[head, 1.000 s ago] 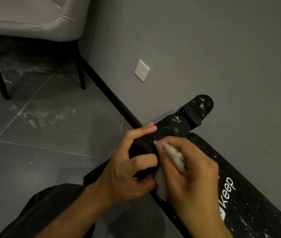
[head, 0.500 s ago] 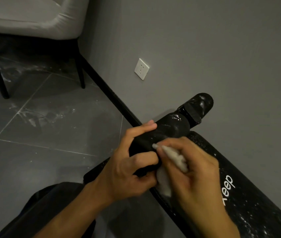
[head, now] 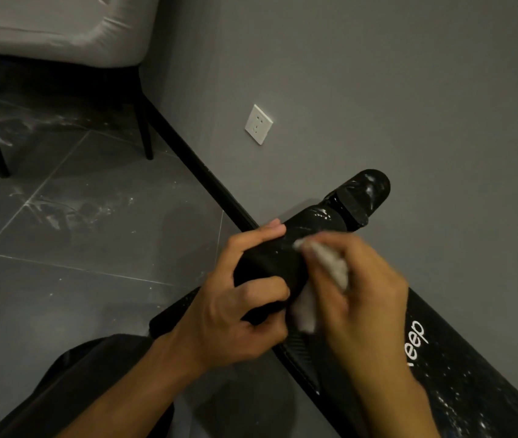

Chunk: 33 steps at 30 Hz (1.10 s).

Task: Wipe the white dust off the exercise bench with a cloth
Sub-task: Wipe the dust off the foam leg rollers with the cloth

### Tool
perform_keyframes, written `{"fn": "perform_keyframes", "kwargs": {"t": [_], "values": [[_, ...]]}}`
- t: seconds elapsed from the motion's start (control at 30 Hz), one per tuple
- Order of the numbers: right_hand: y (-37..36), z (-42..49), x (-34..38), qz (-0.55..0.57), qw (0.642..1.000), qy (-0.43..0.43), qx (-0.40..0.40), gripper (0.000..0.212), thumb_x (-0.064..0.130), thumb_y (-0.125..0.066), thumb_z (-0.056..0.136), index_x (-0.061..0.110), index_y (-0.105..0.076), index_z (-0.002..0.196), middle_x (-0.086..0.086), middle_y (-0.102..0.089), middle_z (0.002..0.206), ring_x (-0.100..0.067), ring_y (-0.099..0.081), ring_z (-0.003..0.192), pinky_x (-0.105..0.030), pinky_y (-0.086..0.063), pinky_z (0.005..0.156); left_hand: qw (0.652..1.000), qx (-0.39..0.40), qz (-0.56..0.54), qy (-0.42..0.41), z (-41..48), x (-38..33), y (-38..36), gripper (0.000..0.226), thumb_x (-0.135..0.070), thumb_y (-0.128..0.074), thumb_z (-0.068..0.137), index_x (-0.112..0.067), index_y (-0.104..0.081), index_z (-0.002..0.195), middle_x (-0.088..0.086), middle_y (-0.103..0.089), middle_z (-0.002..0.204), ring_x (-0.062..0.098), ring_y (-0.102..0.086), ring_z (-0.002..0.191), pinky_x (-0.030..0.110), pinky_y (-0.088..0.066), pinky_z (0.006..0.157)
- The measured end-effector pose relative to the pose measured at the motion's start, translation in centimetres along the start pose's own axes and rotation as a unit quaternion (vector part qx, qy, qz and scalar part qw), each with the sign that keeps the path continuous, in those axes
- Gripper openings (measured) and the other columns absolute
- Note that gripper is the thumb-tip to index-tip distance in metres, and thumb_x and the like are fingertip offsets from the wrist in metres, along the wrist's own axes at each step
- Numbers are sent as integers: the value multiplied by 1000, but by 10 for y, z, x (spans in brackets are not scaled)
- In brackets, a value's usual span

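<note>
A black exercise bench (head: 459, 374) with white lettering and white dust specks runs from the centre to the lower right. At its end sits a black roller pad (head: 311, 226), with a second pad (head: 365, 188) beyond it carrying white smears. My left hand (head: 235, 311) grips the near end of the roller pad, thumb on top. My right hand (head: 362, 295) holds a crumpled white cloth (head: 324, 267) pressed against the roller pad beside my left fingers. The right hand is blurred with motion.
A grey wall (head: 377, 74) with a white socket (head: 258, 124) stands just behind the bench, a black skirting board (head: 194, 165) at its foot. A grey upholstered chair (head: 55, 30) on black legs stands at the upper left on dark, dust-marked floor tiles (head: 61, 216). My dark-clad knee (head: 61, 393) is at the lower left.
My right hand has slid the cloth slightly up along the roller pad, away from me. The left hand keeps the same grip.
</note>
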State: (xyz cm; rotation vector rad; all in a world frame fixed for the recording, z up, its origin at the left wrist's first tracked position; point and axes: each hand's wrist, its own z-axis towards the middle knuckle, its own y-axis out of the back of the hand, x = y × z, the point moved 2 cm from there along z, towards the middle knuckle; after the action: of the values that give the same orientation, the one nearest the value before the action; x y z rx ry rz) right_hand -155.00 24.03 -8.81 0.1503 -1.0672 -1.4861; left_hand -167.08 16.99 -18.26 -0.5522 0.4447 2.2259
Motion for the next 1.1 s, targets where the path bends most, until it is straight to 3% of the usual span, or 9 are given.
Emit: {"fn": "perform_keyframes", "kwargs": {"t": [0.17, 0.33, 0.47, 0.67, 0.77, 0.93, 1.1], "values": [[1, 16, -22, -4, 994, -92, -63, 6, 21, -64, 96, 25, -66, 100, 11, -67, 93, -1, -65, 88, -8, -48, 74, 1000, 3, 9, -3, 0, -1, 1, 45, 1, -76, 77, -19, -52, 108, 23, -35, 149, 40, -45, 141, 34, -53, 98], [-4, -16, 11, 70, 997, -30, -4, 7, 10, -68, 95, 14, -72, 100, 8, -70, 94, -8, -68, 88, -15, -51, 72, 1000, 0, -4, 0, -1, 1, 2, 43, -1, -80, 76, -17, -54, 106, 27, -40, 148, 43, -46, 140, 40, -50, 104], [-2, -7, 4, 66, 998, 7, 15, 8, 6, -69, 91, 9, -72, 98, 1, -69, 91, -7, -66, 83, -14, -49, 70, 1000, -15, 3, 1, 0, 0, -1, 47, 4, -80, 71, -17, -53, 104, 32, -41, 145, 44, -49, 138, 40, -51, 102], [0, 18, -14, 27, 996, -84, -26, 6, 17, -68, 96, 23, -71, 98, 16, -69, 94, -1, -67, 92, -9, -48, 75, 1000, -2, 12, 2, 1, -4, 1, 53, 7, -80, 70, -18, -52, 107, 27, -42, 145, 42, -47, 139, 39, -54, 97], [-2, 5, 2, 71, 995, -64, 10, 9, 18, -63, 98, 19, -72, 100, 12, -70, 96, -9, -69, 93, -20, -54, 74, 1000, 12, 1, 3, -1, -3, 3, 53, 7, -82, 72, -18, -52, 108, 26, -38, 149, 44, -49, 137, 33, -52, 97], [7, -2, 8, 102, 992, -33, 66, 8, 17, -69, 94, 19, -74, 99, 10, -72, 95, -12, -71, 91, -22, -55, 75, 1000, 11, -6, 8, 0, -3, 2, 56, 10, -82, 70, -18, -53, 108, 29, -40, 146, 45, -46, 139, 41, -52, 101], [7, 13, -15, 35, 992, -124, -10, 8, 32, -64, 92, 36, -69, 98, 21, -69, 93, 2, -66, 94, -14, -54, 75, 1000, 15, -7, 14, 0, -3, 4, 48, 1, -78, 77, -21, -51, 110, 19, -34, 151, 40, -42, 143, 38, -54, 100]]}}
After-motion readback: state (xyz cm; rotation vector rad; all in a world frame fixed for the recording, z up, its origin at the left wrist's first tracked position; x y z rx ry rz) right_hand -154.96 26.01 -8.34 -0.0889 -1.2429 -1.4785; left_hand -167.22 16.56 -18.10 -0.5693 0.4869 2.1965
